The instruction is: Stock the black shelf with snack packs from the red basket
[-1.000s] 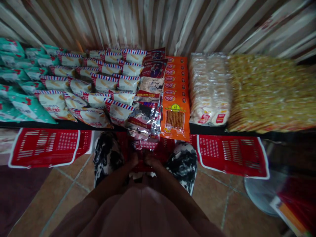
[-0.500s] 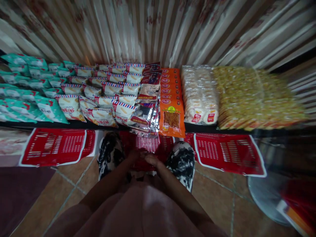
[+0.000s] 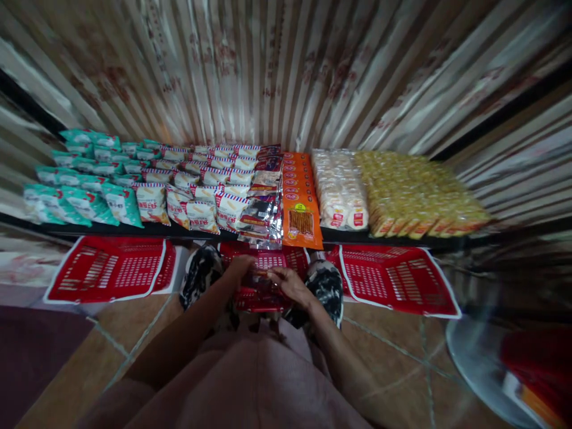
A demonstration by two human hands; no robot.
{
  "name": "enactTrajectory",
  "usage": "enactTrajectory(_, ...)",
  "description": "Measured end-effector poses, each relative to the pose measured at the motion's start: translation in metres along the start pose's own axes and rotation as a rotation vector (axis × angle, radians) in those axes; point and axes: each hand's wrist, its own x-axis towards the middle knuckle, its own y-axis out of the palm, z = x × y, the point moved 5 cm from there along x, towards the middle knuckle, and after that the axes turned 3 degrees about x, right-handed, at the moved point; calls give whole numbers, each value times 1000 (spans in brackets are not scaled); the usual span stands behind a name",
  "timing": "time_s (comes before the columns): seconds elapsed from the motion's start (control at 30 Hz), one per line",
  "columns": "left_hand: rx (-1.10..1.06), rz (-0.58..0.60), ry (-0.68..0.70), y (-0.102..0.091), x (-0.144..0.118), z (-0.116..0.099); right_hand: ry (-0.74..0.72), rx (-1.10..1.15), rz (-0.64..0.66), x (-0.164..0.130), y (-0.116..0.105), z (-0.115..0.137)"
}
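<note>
My left hand point(image 3: 240, 266) and my right hand point(image 3: 290, 282) are low in front of me, both closed on a stack of red snack packets point(image 3: 259, 293) held between my knees. Right above them, at the shelf's front edge, lies a pile of silver and dark red packets point(image 3: 261, 210). An orange packet row point(image 3: 299, 196) lies just to the right of that pile. My knees in black-and-white patterned trousers point(image 3: 200, 279) flank my hands.
The low dark shelf point(image 3: 152, 229) carries teal bags point(image 3: 84, 196), striped white bags point(image 3: 201, 190), clear cracker packs point(image 3: 339, 190) and yellow packs point(image 3: 411, 196). Red baskets point(image 3: 111, 271) point(image 3: 393, 280) stand below. A corrugated wall point(image 3: 286, 71) is behind. Tiled floor point(image 3: 393, 357) lies underneath.
The camera has tilted up, so the shelf looks smaller and farther. My hands rose slightly and spread along the red packets, which show more clearly now.
</note>
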Motion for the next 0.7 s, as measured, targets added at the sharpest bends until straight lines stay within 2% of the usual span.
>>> enactTrajectory(0.1, -92, 23, 13, -7, -14, -16, -26, 75, -51, -12, -19, 28)
enactTrajectory(0.23, -136, 224, 100, -6, -38, -34, -35, 212, -153, -24, -43, 58)
enactTrajectory(0.33, -132, 379, 164, 0, -56, -37, -43, 304, -251, -28, -56, 70)
enactTrajectory(0.43, -123, 444, 147, 5, -66, -32, -70, 390, -358, -27, -64, 74)
enactTrajectory(0.53, -156, 407, 170, 5, -70, -36, -120, 420, -449, -26, -67, 77)
enactTrajectory(0.7, -143, 218, 274, -4, -73, -56, -159, 519, -540, -33, -65, 88)
